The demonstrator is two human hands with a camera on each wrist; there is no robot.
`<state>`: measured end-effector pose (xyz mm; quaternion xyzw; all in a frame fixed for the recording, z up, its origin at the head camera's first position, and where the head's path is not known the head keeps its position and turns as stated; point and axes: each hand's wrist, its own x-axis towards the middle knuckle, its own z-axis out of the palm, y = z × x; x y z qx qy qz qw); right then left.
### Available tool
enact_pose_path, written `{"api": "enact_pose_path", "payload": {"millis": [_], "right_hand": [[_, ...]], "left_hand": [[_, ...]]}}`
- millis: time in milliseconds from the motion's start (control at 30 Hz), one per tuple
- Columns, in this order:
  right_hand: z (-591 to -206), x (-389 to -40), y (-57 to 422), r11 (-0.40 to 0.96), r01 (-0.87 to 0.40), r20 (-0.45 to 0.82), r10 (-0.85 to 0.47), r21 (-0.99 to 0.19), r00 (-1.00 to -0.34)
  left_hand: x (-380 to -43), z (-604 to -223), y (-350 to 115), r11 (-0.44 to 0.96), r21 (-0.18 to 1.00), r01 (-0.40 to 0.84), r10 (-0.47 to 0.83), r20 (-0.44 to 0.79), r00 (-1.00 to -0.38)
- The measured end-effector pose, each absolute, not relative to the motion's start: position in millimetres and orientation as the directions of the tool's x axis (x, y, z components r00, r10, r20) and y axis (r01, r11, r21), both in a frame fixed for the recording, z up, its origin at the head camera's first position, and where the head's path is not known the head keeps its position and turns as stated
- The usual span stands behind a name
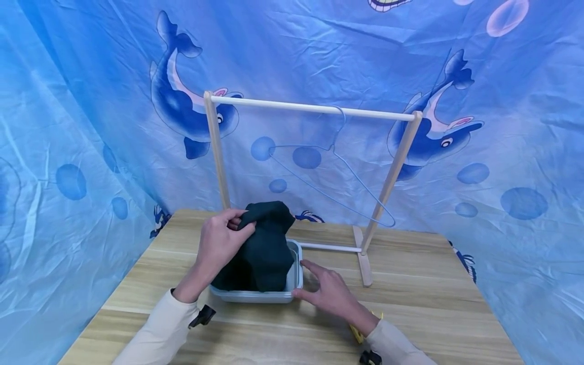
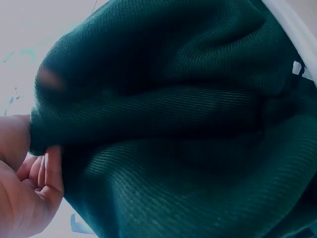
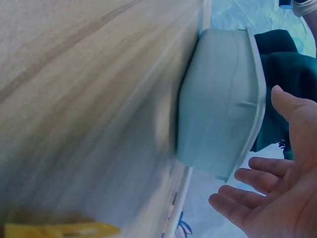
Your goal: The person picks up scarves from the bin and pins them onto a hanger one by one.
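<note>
My left hand (image 1: 218, 246) pinches a fold of dark green ribbed cloth (image 1: 269, 248) between thumb and fingers, lifting its upper part. The cloth's lower part lies in a pale blue-green plastic basin (image 1: 255, 297) on the table. In the left wrist view the cloth (image 2: 188, 119) fills most of the picture, with the left hand (image 2: 29, 183) at its edge. At the basin's right end is my right hand (image 1: 329, 290), thumb and fingers spread beside the rim. The right wrist view shows that hand (image 3: 277, 183) with nothing gripped, next to the basin (image 3: 218, 104).
Behind the basin stands a wooden clothes rack (image 1: 394, 177) with a white top rail (image 1: 292, 105). A blue wire hanger (image 1: 319, 200) hangs from the rail. A yellow item (image 1: 357, 333) lies under my right wrist on the wooden table (image 1: 420, 304). Blue printed curtain (image 1: 296, 61) surrounds the table.
</note>
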<state>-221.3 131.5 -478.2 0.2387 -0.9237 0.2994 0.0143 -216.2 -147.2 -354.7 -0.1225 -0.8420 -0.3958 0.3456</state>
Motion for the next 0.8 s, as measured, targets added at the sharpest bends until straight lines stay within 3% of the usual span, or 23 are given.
{"api": "enact_pose_path", "payload": {"millis": [467,800], "right_hand": [[-418,-206,150,0.67,-0.569,0.396,-0.414,-0.477,-0.82],[-354,-211,166,0.648,-0.617,0.484,-0.405,-0.446,-0.776]], "left_hand": [[-210,-333,-157,0.628,0.577,0.521,-0.097,0.723,-0.684],[-202,-327,-157,0.629,0.589,0.507,-0.107,0.712,-0.694]]}}
